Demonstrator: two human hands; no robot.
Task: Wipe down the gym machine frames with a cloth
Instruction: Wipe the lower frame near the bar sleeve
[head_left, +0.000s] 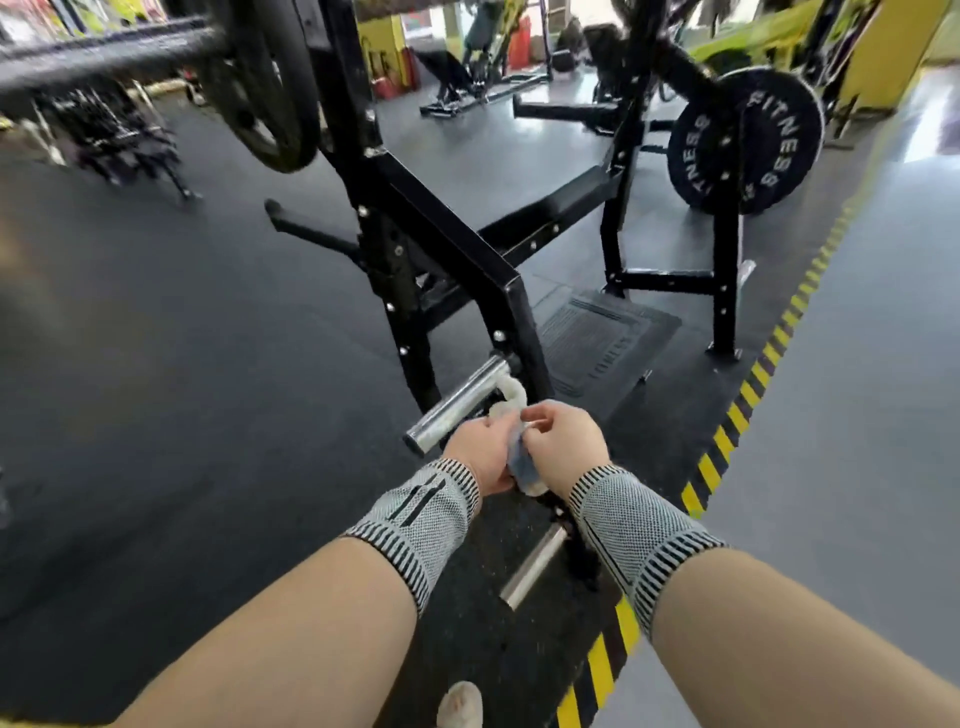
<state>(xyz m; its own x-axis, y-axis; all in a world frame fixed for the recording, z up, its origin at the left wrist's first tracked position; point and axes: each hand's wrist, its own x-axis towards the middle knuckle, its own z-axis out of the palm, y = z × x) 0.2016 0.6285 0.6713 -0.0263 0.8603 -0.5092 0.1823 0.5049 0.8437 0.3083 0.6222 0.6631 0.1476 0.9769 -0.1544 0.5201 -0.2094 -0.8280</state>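
While bunched at lower centre of frame, just below the chrome peg: cloth, soft, light, limp. Pinched by left hand and right hand; best gripped in a wad.

a gym floor. black steel rack frame stands on dark rubber flooring; right of it a "fitness" weight plate; behind it benches; yellow-black hazard tape at its right.
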